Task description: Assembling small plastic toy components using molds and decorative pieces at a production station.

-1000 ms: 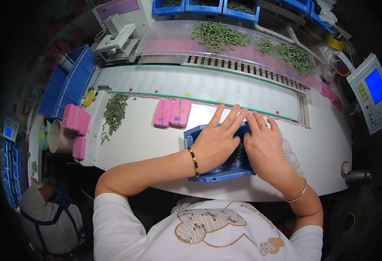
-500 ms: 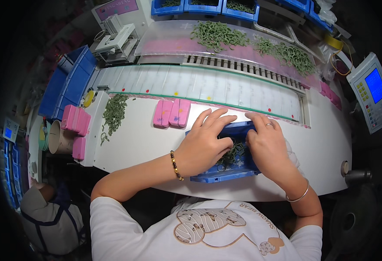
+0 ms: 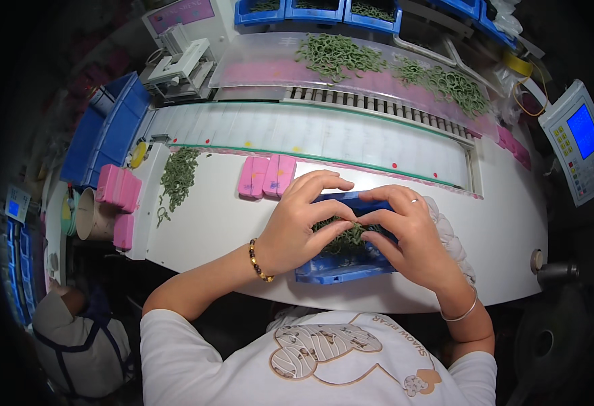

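A blue plastic bin (image 3: 341, 276) sits on the white table in front of me, with small dark green ring-shaped pieces (image 3: 334, 245) inside. Both of my hands are over it. My left hand (image 3: 304, 220) reaches in from the left, thumb and forefinger pinched. From the other side my right hand (image 3: 408, 237) brings its bent forefinger and thumb close to the left fingertips. Green shows right at the fingertips, but what each hand pinches is too small to make out. My hands hide part of the bin and its contents.
Beyond the bin runs a white belt (image 3: 351, 145) with coloured dots. Two pink blocks (image 3: 266, 177) and a green pile (image 3: 178, 176) lie left. A crumpled white bag (image 3: 449, 240) adjoins the bin. A clear tray (image 3: 256, 57) of green rings stands behind; a keypad display (image 3: 581, 142) stands right.
My hands have come together over the bin, fingertips now meeting where they were apart. The left hand's fingers have closed to a pinch. The dots on the belt have shifted left.
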Demonstrator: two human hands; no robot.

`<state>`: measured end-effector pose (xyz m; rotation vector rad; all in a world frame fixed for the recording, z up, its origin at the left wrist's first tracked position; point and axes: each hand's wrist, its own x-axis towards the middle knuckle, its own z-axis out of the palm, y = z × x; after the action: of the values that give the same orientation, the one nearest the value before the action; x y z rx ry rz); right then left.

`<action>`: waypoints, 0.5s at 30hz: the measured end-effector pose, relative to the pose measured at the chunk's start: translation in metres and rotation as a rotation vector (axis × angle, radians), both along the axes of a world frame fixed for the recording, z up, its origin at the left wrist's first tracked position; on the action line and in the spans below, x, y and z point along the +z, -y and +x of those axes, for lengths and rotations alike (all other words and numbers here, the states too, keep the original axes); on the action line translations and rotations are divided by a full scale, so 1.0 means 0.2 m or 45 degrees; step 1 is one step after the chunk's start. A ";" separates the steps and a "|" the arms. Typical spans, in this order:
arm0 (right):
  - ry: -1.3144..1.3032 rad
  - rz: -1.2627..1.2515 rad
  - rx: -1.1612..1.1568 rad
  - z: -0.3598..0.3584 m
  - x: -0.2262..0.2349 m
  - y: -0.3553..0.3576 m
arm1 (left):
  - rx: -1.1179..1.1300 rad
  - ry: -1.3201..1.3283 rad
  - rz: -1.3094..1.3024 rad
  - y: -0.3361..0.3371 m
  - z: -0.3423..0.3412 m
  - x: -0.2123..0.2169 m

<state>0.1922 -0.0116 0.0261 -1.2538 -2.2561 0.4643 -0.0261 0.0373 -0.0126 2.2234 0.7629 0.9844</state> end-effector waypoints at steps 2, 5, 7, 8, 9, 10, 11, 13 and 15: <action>-0.003 0.002 -0.015 0.01 0.00 0.00 | 0.010 0.027 0.054 0.00 0.00 0.01; -0.028 0.013 -0.049 0.02 0.00 0.00 | 0.001 0.046 0.142 0.00 0.00 0.02; -0.047 0.019 -0.074 0.02 0.01 0.01 | -0.003 0.025 0.225 0.00 0.00 0.04; -0.064 -0.071 -0.089 0.02 0.01 0.01 | -0.007 0.004 0.308 -0.01 0.00 0.04; -0.081 -0.159 -0.104 0.02 0.02 0.02 | -0.007 0.005 0.308 0.00 0.00 0.04; -0.081 -0.160 -0.104 0.02 0.03 0.02 | 0.006 0.014 0.319 0.00 0.00 0.04; -0.137 -0.228 -0.114 0.01 0.04 0.02 | 0.019 0.024 0.329 0.00 0.00 0.04; -0.194 -0.294 -0.121 0.01 0.03 0.02 | 0.022 0.021 0.292 0.01 -0.01 0.04; -0.552 -0.390 -0.148 0.01 0.00 0.02 | 0.024 0.020 0.253 0.01 -0.01 0.04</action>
<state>0.1934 -0.0156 0.0264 -1.2732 -1.7839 0.9641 -0.0290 0.0360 -0.0045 2.3778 0.7071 1.1289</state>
